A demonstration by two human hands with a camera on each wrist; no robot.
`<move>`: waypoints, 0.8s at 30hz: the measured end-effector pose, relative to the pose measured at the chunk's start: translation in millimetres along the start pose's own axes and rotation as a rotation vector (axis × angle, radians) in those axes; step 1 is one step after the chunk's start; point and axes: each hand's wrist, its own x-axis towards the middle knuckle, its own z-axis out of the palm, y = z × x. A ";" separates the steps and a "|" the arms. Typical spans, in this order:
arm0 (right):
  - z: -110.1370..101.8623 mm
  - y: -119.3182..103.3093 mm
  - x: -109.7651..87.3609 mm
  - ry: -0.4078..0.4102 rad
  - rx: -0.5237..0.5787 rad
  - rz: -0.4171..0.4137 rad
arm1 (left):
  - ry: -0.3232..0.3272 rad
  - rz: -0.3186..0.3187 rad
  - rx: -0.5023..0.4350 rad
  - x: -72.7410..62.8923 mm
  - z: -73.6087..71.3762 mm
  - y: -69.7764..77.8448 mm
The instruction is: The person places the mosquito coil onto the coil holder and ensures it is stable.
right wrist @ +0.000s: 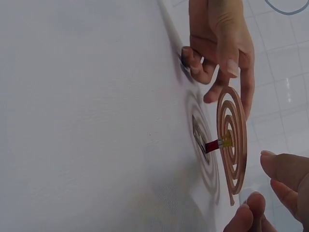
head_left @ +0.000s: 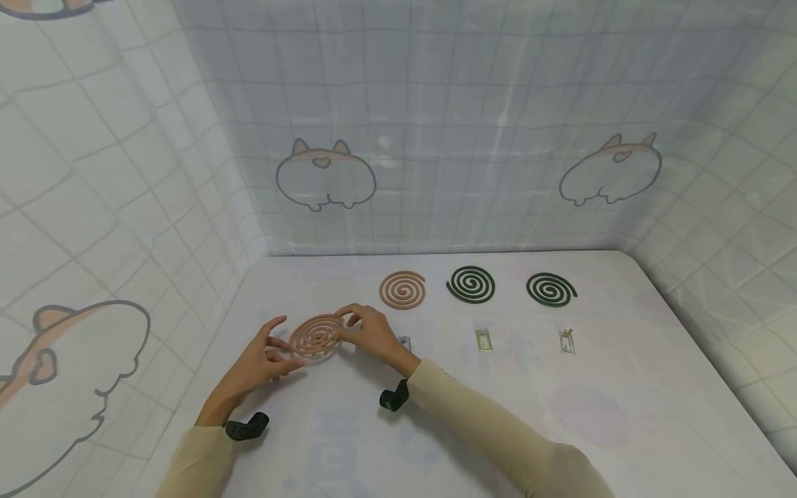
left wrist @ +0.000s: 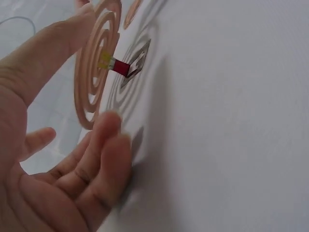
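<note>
Brown mosquito coil: here it is, raised over the left part of the surface, its centre meeting the red-and-yellow post (right wrist: 211, 146) of a small metal stand (left wrist: 141, 66), a gap of shadow beneath; that's the coil (head_left: 319, 335) in question.
Handling: light and stiff, I'd judge, dry rather than slippery, and brittle enough to snap along those thin rings.
Where to take it: the outer ring looks the place, lightly, fingers on opposite sides, no squeezing across the gaps.
Facing: it lies almost level with the surface, its outer tail towards the right hand; round as it is, no long axis in the disc, only the upright line through its centre.
Left hand (head_left: 254, 364): beside the near-left rim, a wide grip, fingers spread, nothing held.
Right hand (head_left: 373, 337): at the right rim, thumb and fingers apart; the grip looks loose around that edge, and whether a fingertip touches I can't tell.
Further right: two bare stands, one gold-toned (head_left: 484, 339) and one silvery (head_left: 566, 342), plus another half hidden by the right wrist.
Back row: a second brown coil (head_left: 402, 290), then two green coils (head_left: 471, 285) (head_left: 551, 290).
Beneath it all: the white surface (head_left: 660, 387), with a tile-patterned curtain (head_left: 448, 124) behind.
</note>
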 end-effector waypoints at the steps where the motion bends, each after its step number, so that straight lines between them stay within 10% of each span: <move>1: -0.7 0.2 0.0 0.003 -0.003 -0.006 | 0.005 0.004 0.007 -0.9 -1.3 0.3; 24: -41.6 2.2 -6.6 0.014 0.020 0.004 | 0.098 0.213 0.074 -5.6 19.7 40.6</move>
